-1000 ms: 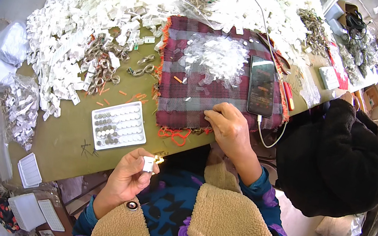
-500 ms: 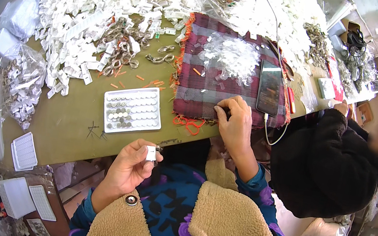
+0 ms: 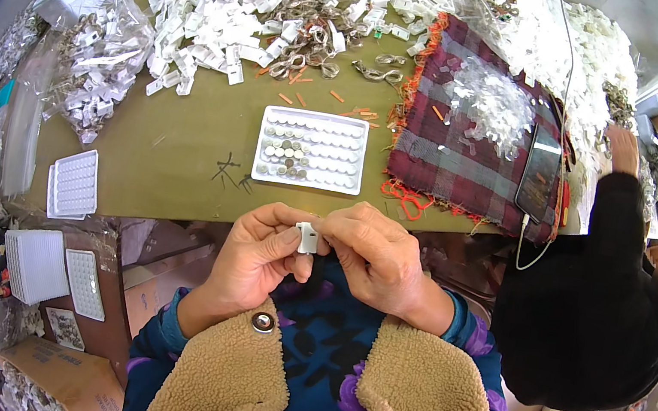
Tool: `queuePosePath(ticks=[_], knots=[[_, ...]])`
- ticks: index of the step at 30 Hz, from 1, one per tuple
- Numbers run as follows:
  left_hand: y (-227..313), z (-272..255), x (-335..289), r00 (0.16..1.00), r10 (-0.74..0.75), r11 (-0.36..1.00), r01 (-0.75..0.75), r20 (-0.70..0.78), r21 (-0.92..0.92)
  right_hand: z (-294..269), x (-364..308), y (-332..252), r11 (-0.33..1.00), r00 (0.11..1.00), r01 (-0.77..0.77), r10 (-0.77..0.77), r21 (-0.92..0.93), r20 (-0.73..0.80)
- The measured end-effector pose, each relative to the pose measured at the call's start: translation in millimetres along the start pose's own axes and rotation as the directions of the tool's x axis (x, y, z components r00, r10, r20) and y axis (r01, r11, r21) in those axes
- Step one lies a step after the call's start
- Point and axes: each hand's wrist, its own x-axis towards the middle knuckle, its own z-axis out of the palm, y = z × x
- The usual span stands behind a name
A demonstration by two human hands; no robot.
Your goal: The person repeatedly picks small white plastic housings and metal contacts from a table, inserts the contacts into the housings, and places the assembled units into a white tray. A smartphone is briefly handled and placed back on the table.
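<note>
A small white plastic casing [image 3: 308,238] is pinched between the thumb and fingers of my left hand [image 3: 255,258], just off the table's near edge. Close against its right side, my right hand [image 3: 377,257] is closed, fingertips pressed together at the casing. Whatever those fingertips hold is hidden. Beyond my hands, a white moulded tray [image 3: 306,184] lies on the table with rows of round wells. Small silvery and pale discs sit in several wells on its left side.
A plaid cloth [image 3: 438,176] bears clear plastic pieces [image 3: 493,107] and a phone [image 3: 539,171] with a cable. White casings [image 3: 230,15] pile up behind, with wire bundles [image 3: 311,24] and orange strips [image 3: 337,96]. A co-worker in black [image 3: 577,334] reaches in at right.
My right hand has left the plaid cloth and come to the casing in my left hand. The view has shifted, and the co-worker's arm now stretches toward the pile.
</note>
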Motion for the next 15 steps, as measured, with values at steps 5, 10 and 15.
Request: queuePosePath(ticks=[5, 10, 15], knots=[[-0.8, 5.0, 3.0, 1.0, -0.019, 1.0, 0.019, 0.011, -0.002, -4.3, 0.4, 2.3, 0.997, 0.997, 0.067, -0.066, -0.024, 0.039], [-5.8, 9.7, 4.1, 0.998, -0.015, 0.988, 0.024, -0.063, 0.152, -15.1, -0.6, 2.7, 0.969, 0.976, 0.161, -0.127, -0.189, 0.179], [-11.6, 12.3, 5.9, 0.993, 0.032, 0.97, -0.004, -0.111, 0.241, -12.5, -5.1, -5.7, 0.992, 0.992, -0.089, 0.097, -0.092, 0.084]])
